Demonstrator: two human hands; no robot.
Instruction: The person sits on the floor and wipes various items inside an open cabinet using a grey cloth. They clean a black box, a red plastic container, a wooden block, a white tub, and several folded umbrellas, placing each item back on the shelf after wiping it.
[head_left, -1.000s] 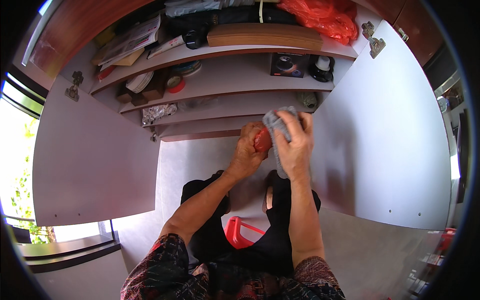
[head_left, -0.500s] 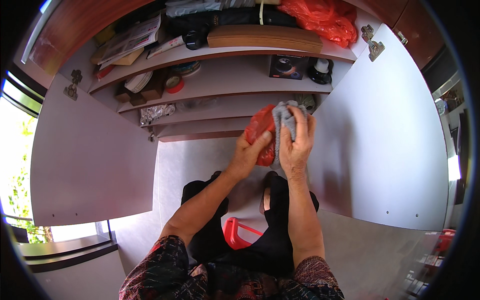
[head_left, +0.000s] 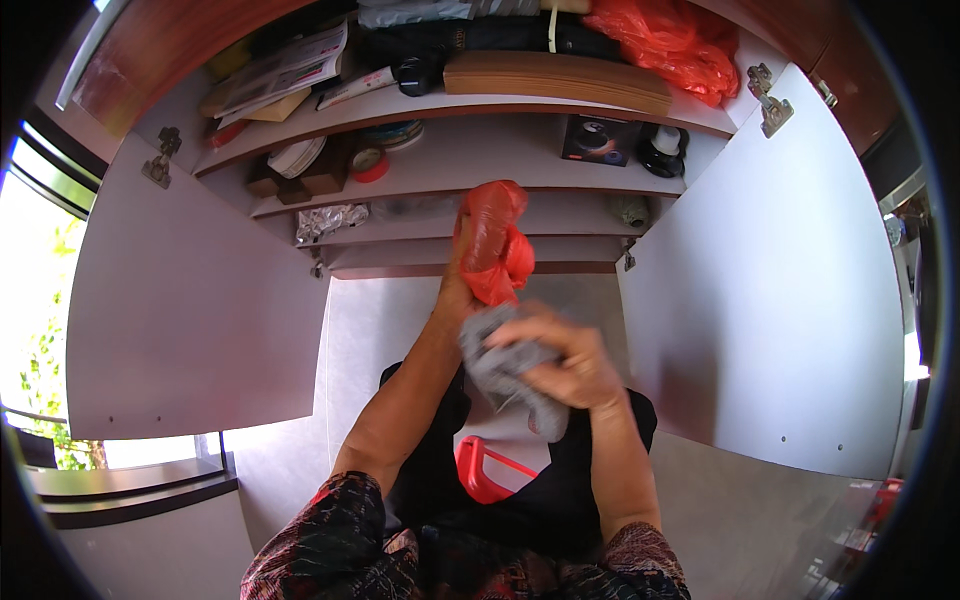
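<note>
In front of the open cabinet, my left hand (head_left: 457, 285) grips a red plastic bag (head_left: 490, 235) with something bulky wrapped inside; what it contains is hidden. The bag stands upright, with its bunched lower end toward me. Nearer to my body, my right hand (head_left: 565, 355) is closed on a grey cloth (head_left: 505, 365), its fingers over the top and the thumb beneath. The cloth is crumpled and a little blurred, with one end hanging down over my lap. Its upper edge lies close by the bag's lower end.
Two white cabinet doors (head_left: 200, 300) (head_left: 765, 290) stand wide at either side. Shelves hold a long brown box (head_left: 555, 82), red plastic bags (head_left: 670, 45), papers (head_left: 285, 75), a red tape roll (head_left: 369, 165), a small black box (head_left: 600, 140) and foil (head_left: 330, 220). A red stool (head_left: 480, 472) shows between my legs.
My right hand has pulled the grey cloth down and toward me, off the bag's side. My left hand has turned the red bag upright and raised it slightly to the left.
</note>
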